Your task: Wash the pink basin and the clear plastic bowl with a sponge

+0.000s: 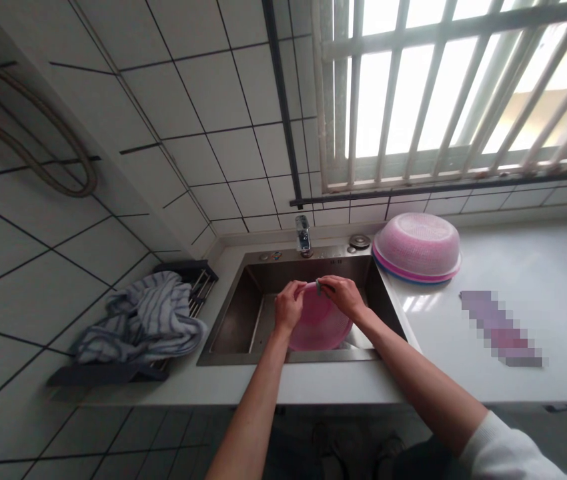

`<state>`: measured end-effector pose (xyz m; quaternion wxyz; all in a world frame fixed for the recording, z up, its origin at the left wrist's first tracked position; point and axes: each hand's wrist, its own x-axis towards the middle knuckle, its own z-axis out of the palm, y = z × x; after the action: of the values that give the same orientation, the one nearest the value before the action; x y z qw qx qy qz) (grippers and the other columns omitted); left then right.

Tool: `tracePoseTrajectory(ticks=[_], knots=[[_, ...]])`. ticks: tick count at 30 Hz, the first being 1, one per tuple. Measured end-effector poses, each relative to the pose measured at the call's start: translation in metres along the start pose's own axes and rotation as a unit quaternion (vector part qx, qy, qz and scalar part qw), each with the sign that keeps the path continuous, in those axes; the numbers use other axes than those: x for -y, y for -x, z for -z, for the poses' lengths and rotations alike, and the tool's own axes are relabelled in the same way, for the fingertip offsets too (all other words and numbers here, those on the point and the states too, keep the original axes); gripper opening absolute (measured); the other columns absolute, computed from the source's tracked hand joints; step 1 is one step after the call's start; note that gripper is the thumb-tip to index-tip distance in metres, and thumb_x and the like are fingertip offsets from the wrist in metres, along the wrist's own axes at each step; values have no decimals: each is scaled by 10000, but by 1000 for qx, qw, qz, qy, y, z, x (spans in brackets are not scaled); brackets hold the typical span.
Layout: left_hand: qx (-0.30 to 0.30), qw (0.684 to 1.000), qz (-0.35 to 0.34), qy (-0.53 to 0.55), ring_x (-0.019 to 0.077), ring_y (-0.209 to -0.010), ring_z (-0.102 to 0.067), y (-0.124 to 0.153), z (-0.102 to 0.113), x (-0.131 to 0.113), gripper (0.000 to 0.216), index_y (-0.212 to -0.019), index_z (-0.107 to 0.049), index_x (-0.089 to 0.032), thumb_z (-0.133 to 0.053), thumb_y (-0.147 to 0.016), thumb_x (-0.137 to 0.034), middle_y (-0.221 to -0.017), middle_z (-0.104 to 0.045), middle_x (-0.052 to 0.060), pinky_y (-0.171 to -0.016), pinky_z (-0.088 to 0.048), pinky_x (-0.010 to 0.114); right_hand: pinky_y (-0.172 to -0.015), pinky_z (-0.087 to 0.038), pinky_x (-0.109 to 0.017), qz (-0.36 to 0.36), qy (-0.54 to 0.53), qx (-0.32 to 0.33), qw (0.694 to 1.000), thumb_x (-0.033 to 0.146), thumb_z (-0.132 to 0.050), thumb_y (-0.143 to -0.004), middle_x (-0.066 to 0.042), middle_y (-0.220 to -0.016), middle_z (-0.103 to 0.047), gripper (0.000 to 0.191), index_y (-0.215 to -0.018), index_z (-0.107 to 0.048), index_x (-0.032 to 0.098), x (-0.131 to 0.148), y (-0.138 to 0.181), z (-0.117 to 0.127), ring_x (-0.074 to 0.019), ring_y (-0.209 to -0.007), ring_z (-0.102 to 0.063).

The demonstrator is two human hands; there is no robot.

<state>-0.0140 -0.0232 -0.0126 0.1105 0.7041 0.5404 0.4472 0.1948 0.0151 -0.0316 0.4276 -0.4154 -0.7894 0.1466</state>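
Within a rectangular steel sink [236, 308], my left fingers [296, 291] clasp a round pink plastic basin [321, 328]; my right fingers [331, 283] pinch a grey-green scrap [318, 286].

The person's bare forearms [262, 400] angle inward; the left hand [289, 307] and right hand [342, 294] sit close together, fingers [330, 283] curled.

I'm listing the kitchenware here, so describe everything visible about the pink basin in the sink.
The pink basin looks plastic and rounded, with a paler rim. It is in the metal sink, seemingly tilted. The left hand grips its rim; the right hand holds a small grey-green item against it. Contact with the sink is unclear.
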Motion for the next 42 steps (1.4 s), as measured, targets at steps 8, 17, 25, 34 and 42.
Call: tracePoseTrajectory(ticks=[8, 17, 25, 34, 42], knots=[[-45, 999, 17, 6, 201, -989, -743, -1, 2, 6, 152, -1049, -709, -257, -623, -958, -171, -1048, -773, 41, -933, -584, 332, -936, -620, -382, -31, 6, -22, 999, 218, -701, -958, -26, -1144, -808, 243, -1159, -805, 307, -5, -1, 5, -250, -1012, -778], [16, 999, 5, 32, 188, -962, -753, 1, -3, 4, 147, -1017, -720, -266, -630, -956, -168, -1018, -777, 30, -881, -591, 297, -954, -598, -344, 6, 8, 15, 1000, 235, -705, -972, -29, -1162, -806, 233, -1172, -809, 296, 6, -1, -3, -234, -1059, -764], [25, 999, 4, 39, 195, -945, -752, 1, -7, 5, 123, -1006, -727, -269, -635, -962, -200, -1003, -772, 31, -871, -599, 306, -965, -576, -350, 5, 16, 10, 1000, 246, -690, -989, -41, -1138, -806, 200, -1139, -818, 282, 9, 1, -1, -239, -1065, -743], [-29, 999, 10, 26, 201, -959, -748, -2, 0, 8, 143, -1038, -724, -260, -659, -944, -173, -1028, -777, 31, -888, -585, 316, -893, -565, -368, -45, -16, -22, 999, 263, -709, -957, -36, -1029, -821, 163, -1060, -830, 298, -1, -1, 11, -263, -987, -744], [-25, 999, 23, 35, 197, -973, -749, 1, -3, 12, 173, -1049, -715, -259, -639, -941, -147, -1050, -770, 34, -902, -594, 322, -723, -533, -317, -188, -174, -124, 959, 456, -664, -921, -59, -874, -806, 283, -939, -808, 213, -11, -5, 11, -238, -769, -728]])
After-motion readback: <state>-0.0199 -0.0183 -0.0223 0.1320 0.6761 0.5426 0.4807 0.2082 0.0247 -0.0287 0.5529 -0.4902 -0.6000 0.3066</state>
